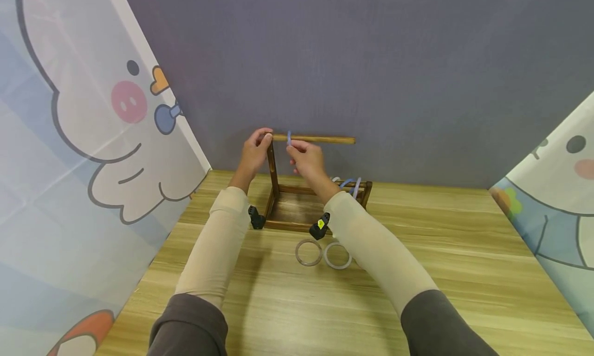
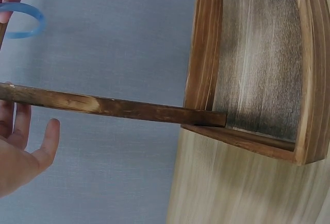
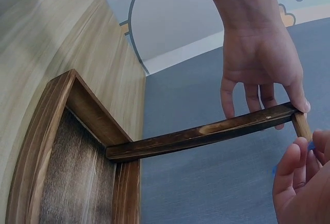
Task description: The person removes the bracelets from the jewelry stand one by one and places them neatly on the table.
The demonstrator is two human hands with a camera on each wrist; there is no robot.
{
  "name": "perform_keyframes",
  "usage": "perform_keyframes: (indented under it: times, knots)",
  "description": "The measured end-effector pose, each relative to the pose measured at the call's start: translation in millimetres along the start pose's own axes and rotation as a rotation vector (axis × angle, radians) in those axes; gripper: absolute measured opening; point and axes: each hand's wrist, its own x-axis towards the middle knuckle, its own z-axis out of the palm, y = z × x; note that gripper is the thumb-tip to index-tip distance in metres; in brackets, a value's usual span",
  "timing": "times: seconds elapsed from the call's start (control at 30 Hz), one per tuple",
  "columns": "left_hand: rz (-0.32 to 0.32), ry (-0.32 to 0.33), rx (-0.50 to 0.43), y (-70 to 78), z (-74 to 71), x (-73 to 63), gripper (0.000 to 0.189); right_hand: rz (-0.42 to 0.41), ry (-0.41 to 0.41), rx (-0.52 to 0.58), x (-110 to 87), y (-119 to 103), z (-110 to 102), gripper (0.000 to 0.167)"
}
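A dark wooden stand [image 1: 274, 165] has an upright post and a top bar [image 1: 325, 139] that runs out to the right. My left hand [image 1: 254, 152] holds the stand's upper left corner, its thumb at the joint in the right wrist view and its other fingers behind the post [image 3: 206, 131]. Between thumb and fingertips, my right hand [image 1: 308, 160] pinches a blue bangle [image 1: 289, 135], which appears to be around the bar near its left end. The same bangle [image 2: 38, 20] shows at the upper left of the left wrist view.
The stand's shallow box base [image 1: 290, 225] rests on the wood-grain table [image 1: 287, 304] against a grey backdrop. In front lie a brownish bangle [image 1: 308, 264] and a white bangle [image 1: 337, 267]. A blue bangle [image 1: 346, 182] and a lavender bangle [image 1: 357, 188] are at the box's back right corner.
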Motion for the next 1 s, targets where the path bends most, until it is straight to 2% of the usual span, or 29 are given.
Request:
perform_keyframes:
  times: [0.23, 0.47, 1.0]
  knots:
    - [0.010, 0.014, 0.002, 0.4, 0.7, -0.5, 0.038, -0.008, 0.020, -0.007, -2.2, -2.9, -0.5, 0.029]
    - [-0.012, -0.003, 0.019, -0.5, 0.5, 0.0, 0.040, -0.012, 0.033, 0.011, -4.1, -2.2, -3.8, 0.028]
    - [-0.007, -0.002, -0.013, -0.9, 0.6, -0.6, 0.039, -0.019, 0.035, 0.049, -3.6, 4.9, -20.7, 0.029]
